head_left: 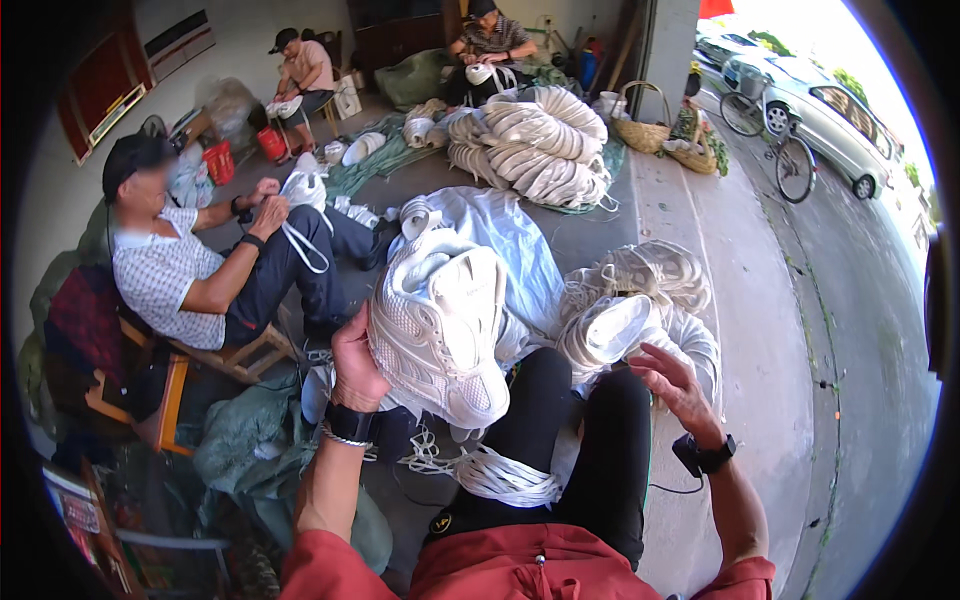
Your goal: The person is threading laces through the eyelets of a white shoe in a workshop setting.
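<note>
Left hand (358, 368): clamped on the left side of the shoe, thumb along the upper's edge. A side grip presumably keeps the opening and lace rows uncovered.
Shoe (440, 330): white, held up in front of the left leg, tilted with its toe toward the lower right. The tilt probably sets the eyelets within easy view. Whether it touches the leg cannot be told.
Right hand (680, 390): fingers apart, nothing seen in the grasp, above the right leg and beside the near stack. Contact with the stack cannot be confirmed.
Laces (510, 478): white bundle lying over the left leg, loose ends trailing left. The lap likely serves as a holder, keeping strands close to both hands.
Near stack (640, 310): white shoes nested in rows on the right, just beyond the knees; nesting likely saves space and keeps them in order.
Sheet (505, 235): pale, spread beyond the held shoe, probably a clean ground cover.
Far stack (545, 145): larger rows of shoes, well apart from the hands.
Co-worker (180, 270): seated low at left, both hands at another shoe (303, 190) above the knees, likely for support.
</note>
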Tool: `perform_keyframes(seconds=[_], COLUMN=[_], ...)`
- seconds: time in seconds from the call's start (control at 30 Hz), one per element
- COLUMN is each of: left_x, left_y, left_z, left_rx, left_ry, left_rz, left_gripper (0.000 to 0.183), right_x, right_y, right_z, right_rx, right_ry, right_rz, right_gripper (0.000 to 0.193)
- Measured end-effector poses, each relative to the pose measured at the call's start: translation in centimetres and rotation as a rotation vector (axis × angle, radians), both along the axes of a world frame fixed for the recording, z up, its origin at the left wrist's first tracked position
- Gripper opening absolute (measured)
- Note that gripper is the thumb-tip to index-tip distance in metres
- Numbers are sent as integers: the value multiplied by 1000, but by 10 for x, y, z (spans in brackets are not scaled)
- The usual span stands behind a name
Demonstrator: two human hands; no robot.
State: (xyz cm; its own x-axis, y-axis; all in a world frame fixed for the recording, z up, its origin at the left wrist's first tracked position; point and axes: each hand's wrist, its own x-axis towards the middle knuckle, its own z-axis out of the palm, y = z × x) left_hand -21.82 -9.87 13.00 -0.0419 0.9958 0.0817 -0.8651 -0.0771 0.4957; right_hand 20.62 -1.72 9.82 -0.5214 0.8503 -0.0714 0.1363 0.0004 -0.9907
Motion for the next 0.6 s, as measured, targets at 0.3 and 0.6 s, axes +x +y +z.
perform_keyframes(seconds=[0.3,0.6], left_x=[198,245], left_y=[52,105], left_z=[-7,-91], left_rx=[-128,-446], left_ry=[-110,401], left_rz=[-618,-571], left_gripper=[36,35], right_x=[29,62], right_y=[-19,-23], right_z=[48,4], right_rx=[-35,-54], right_ry=[553,-6], right_rz=[49,-364], right_gripper=[103,96])
